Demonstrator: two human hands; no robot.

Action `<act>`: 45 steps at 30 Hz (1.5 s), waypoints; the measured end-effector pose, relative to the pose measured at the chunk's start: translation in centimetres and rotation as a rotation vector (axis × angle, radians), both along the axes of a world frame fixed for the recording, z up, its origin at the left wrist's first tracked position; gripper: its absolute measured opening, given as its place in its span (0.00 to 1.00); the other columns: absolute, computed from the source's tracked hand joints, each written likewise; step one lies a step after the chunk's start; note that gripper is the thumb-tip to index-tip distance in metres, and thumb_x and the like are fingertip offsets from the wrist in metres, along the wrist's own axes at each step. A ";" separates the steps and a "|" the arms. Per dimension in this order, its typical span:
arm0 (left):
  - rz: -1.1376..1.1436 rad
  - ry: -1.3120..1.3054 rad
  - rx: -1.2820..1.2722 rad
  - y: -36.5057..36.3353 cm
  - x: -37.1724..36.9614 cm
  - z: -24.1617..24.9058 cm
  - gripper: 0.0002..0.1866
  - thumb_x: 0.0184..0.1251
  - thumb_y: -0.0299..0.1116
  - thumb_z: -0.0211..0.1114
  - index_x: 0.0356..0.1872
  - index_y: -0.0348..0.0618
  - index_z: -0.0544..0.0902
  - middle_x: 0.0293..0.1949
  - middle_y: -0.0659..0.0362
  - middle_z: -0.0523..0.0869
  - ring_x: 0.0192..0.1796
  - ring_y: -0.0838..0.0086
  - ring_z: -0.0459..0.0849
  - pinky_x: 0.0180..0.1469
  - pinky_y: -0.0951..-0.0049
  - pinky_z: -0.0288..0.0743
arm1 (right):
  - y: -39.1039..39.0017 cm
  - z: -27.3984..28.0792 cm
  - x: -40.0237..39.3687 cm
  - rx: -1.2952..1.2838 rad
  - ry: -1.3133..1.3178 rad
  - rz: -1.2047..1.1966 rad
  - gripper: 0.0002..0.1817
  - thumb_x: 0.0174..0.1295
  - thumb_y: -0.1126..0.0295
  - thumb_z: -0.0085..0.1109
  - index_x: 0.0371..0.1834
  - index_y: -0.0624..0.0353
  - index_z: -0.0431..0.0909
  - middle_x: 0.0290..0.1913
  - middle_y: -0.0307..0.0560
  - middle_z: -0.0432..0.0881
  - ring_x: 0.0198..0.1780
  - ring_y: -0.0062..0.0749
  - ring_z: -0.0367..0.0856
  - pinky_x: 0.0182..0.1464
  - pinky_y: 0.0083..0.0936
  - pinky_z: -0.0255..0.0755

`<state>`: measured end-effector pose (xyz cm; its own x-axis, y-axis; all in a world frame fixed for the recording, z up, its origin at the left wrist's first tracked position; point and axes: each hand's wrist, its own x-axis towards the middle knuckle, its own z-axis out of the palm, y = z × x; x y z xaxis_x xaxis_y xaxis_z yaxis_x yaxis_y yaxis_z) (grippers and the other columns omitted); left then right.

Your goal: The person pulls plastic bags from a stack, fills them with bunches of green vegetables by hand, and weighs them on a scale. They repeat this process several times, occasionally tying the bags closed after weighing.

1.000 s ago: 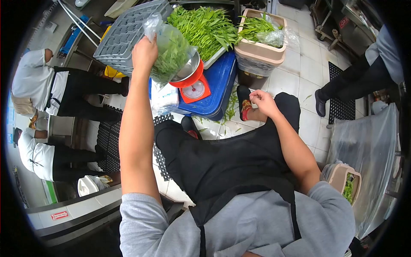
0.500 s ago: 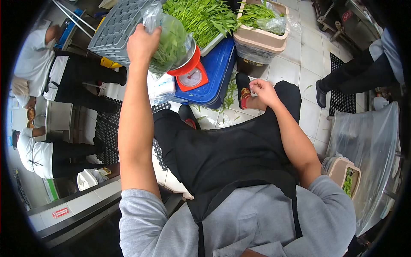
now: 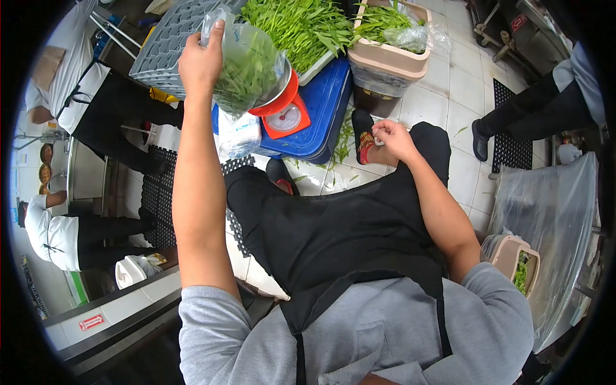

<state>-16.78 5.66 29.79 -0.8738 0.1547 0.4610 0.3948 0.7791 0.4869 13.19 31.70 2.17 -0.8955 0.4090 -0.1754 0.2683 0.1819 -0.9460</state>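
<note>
My left hand grips the gathered top of a clear plastic bag filled with leafy greens. The bag leans over the metal pan of an orange dial scale, its lower part against the pan. Beneath the scale is a blue plastic lid. Close to my raised knee, my right hand is closed, thumb and fingers pinched together; what they hold, if anything, is too small to make out. A stack of clear plastic bags lies left of the scale.
Loose greens are heaped behind the scale, beside a grey rack. A beige bin with greens stands to the right. Leaf scraps litter the tiles. Co-workers stand at left; another person's legs are at right.
My left hand has shifted left and slightly up, drawing the bag's top with it. At left, a co-worker has moved nearer. My right hand stays almost where it was.
</note>
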 end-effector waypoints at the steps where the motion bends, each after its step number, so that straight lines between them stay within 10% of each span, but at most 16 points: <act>1: 0.010 0.029 0.015 -0.1 -0.6 -0.2 0.40 0.63 0.68 0.57 0.55 0.36 0.82 0.49 0.37 0.86 0.56 0.45 0.83 0.60 0.54 0.73 | 0.0 0.0 0.0 0.003 0.001 -0.002 0.10 0.64 0.67 0.62 0.42 0.63 0.83 0.34 0.42 0.86 0.37 0.24 0.82 0.43 0.24 0.75; 11: -0.174 0.141 0.241 -1.8 0.4 3.5 0.22 0.76 0.47 0.53 0.46 0.35 0.83 0.39 0.42 0.87 0.43 0.46 0.84 0.50 0.59 0.75 | 0.1 -0.8 0.1 -0.001 0.010 0.010 0.10 0.64 0.68 0.62 0.43 0.63 0.83 0.31 0.40 0.83 0.33 0.22 0.79 0.39 0.22 0.74; 14: -0.403 0.107 0.482 -2.6 5.2 6.8 0.19 0.79 0.42 0.54 0.41 0.34 0.82 0.31 0.60 0.85 0.34 0.79 0.77 0.41 0.75 0.72 | 0.1 -0.6 0.1 -0.056 0.013 0.013 0.10 0.64 0.68 0.63 0.42 0.63 0.83 0.31 0.39 0.83 0.33 0.21 0.78 0.39 0.21 0.73; 18: -0.496 0.075 0.597 -5.4 11.2 9.1 0.15 0.79 0.38 0.56 0.38 0.35 0.81 0.28 0.68 0.79 0.32 0.87 0.70 0.35 0.81 0.66 | -0.2 2.8 -1.1 0.085 -0.042 -0.013 0.10 0.64 0.68 0.63 0.43 0.63 0.83 0.32 0.41 0.84 0.34 0.23 0.80 0.42 0.23 0.75; 26: -0.589 -0.402 0.432 -6.2 17.8 -2.8 0.07 0.72 0.29 0.59 0.33 0.37 0.78 0.21 0.50 0.75 0.21 0.60 0.76 0.27 0.65 0.70 | 1.8 14.4 -13.7 0.870 0.211 0.223 0.10 0.60 0.70 0.60 0.43 0.62 0.81 0.44 0.55 0.82 0.53 0.52 0.78 0.56 0.38 0.74; 34: -0.852 -0.486 0.396 -3.1 19.4 -17.4 0.10 0.72 0.35 0.59 0.32 0.40 0.76 0.23 0.47 0.78 0.27 0.50 0.80 0.32 0.55 0.72 | 1.2 16.1 -33.9 1.480 0.486 0.664 0.21 0.51 0.78 0.60 0.52 0.62 0.77 0.57 0.54 0.77 0.67 0.49 0.70 0.68 0.40 0.66; 45: -0.942 -0.644 0.278 -2.6 18.3 -23.1 0.09 0.70 0.37 0.58 0.35 0.42 0.76 0.27 0.44 0.83 0.34 0.44 0.82 0.38 0.45 0.73 | 2.4 17.6 -41.5 1.668 -0.154 0.815 0.34 0.46 0.72 0.63 0.62 0.58 0.70 0.61 0.50 0.73 0.67 0.44 0.69 0.65 0.40 0.64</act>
